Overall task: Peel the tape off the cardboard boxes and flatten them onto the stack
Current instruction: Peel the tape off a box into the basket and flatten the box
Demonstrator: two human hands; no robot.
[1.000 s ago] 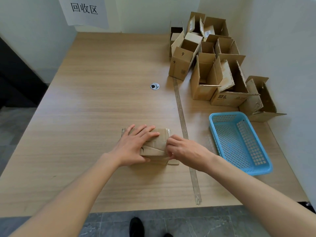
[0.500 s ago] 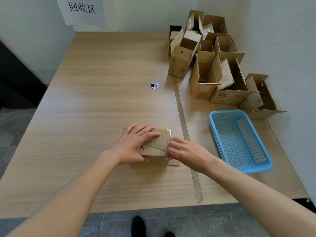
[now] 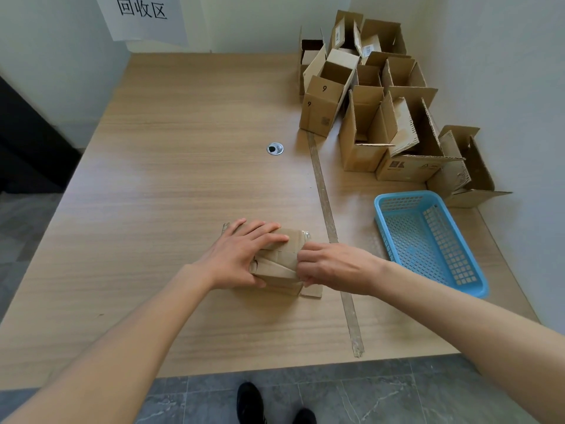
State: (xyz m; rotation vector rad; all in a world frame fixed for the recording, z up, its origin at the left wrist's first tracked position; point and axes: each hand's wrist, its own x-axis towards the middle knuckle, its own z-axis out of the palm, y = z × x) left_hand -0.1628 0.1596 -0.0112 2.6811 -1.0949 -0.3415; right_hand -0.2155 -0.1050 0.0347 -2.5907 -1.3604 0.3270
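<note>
Left hand (image 3: 241,255) lies flat with straight fingers pressing down on the cardboard stack (image 3: 279,264), a loose grip that only pins it. Right hand (image 3: 331,266) has fingers curled at the stack's right edge, seemingly pinching a flap or tape end; exact hold is hidden by the knuckles. Stack lies on the worktop (image 3: 183,179), left of the blue basket (image 3: 428,240) and just left of the long tape strip (image 3: 325,209) stuck along the worktop.

Change over the last second: almost none. Both hands stay put, right fingers shifted slightly inward at the edge. Judgement: still working the tape loose or squashing the top piece flat, step not finished.

Open boxes (image 3: 382,117), a cluster of them, stand behind the basket against the wall, so most of the task looks undone. Basket looks empty. Round metal grommet (image 3: 275,148) sits behind the stack. Paper sign (image 3: 142,16) with characters hangs on the far wall. Grey tiled floor (image 3: 397,393) and dark shoes (image 3: 250,402) show in front of the stack.
</note>
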